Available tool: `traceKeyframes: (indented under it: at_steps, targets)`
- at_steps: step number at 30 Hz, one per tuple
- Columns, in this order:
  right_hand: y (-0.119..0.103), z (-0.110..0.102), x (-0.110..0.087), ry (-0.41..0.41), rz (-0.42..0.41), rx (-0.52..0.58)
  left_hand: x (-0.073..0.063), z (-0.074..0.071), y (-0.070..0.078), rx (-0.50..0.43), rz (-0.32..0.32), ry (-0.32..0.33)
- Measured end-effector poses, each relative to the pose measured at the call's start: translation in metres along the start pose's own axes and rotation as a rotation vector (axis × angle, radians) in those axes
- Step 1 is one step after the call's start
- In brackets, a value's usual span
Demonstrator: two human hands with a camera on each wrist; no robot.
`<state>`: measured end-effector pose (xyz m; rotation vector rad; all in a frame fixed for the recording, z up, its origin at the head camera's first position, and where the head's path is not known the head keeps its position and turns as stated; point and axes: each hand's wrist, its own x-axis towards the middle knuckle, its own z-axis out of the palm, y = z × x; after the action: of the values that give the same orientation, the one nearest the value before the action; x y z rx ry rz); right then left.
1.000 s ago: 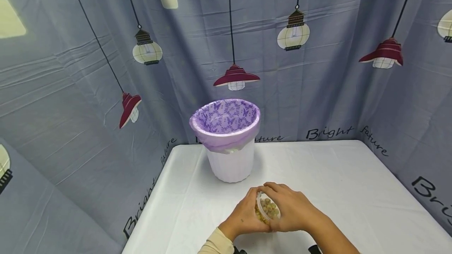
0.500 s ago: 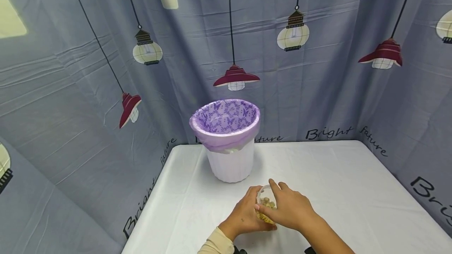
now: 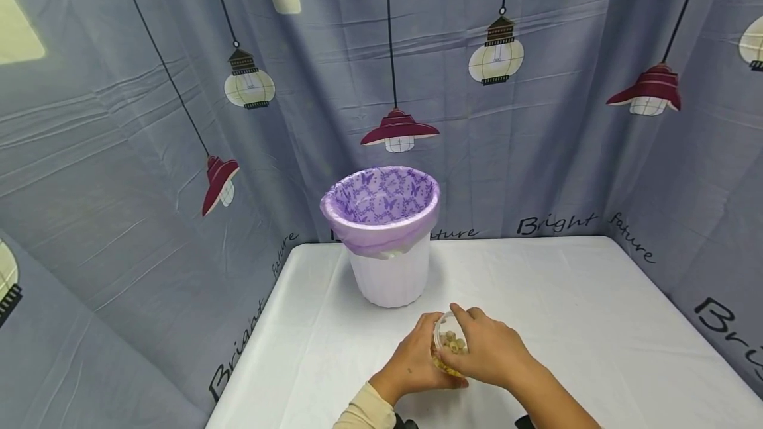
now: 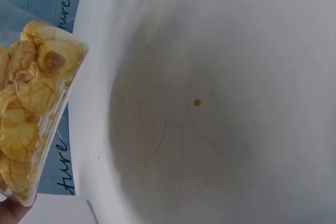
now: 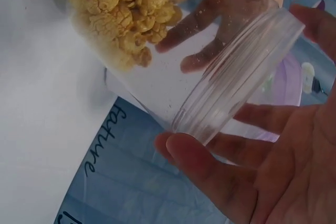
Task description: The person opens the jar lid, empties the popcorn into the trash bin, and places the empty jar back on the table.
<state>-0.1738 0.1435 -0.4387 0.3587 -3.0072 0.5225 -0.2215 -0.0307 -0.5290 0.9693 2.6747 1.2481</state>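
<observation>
A clear plastic jar (image 3: 451, 341) of golden popcorn (image 5: 131, 9) is held tilted low over the table, with its lid (image 5: 239, 80) on. My left hand (image 3: 413, 364) grips the jar's body from the left; its fingers show through the clear wall in the right wrist view. On the lid's rim are the curled thumb and fingers of my right hand (image 3: 496, 351). Popcorn fills the jar's bottom part, and the part near the lid holds none. Only the jar's base end (image 4: 39, 111) shows in the left wrist view.
Behind the hands stands a white bin (image 3: 390, 277) with a purple butterfly-print liner (image 3: 381, 240). A white cloth covers the table (image 3: 536, 296); small crumbs (image 4: 197, 102) lie on it. Grey-blue curtains (image 3: 334, 38) with printed lamps enclose the back and sides.
My right hand has shifted its hold on the lid: its fingers spread and drew back, then its thumb moved slightly along the rim. The left hand and jar have stayed nearly in place.
</observation>
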Motion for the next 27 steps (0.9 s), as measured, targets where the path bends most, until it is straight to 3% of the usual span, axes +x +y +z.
traceKeyframes:
  at_steps: [8, 15, 27]
  targets:
    - [0.006, 0.000, -0.002, -0.037, -0.134, -0.034, -0.002, -0.001, -0.003, -0.036, -0.009, -0.026]
    - [0.009, -0.001, -0.001, -0.048, -0.185, 0.000, -0.002, -0.001, -0.004, -0.065, -0.013, -0.033]
    - [0.016, 0.000, -0.003, -0.058, -0.295, 0.063, -0.001, 0.000, -0.006, -0.028, 0.004, -0.040]
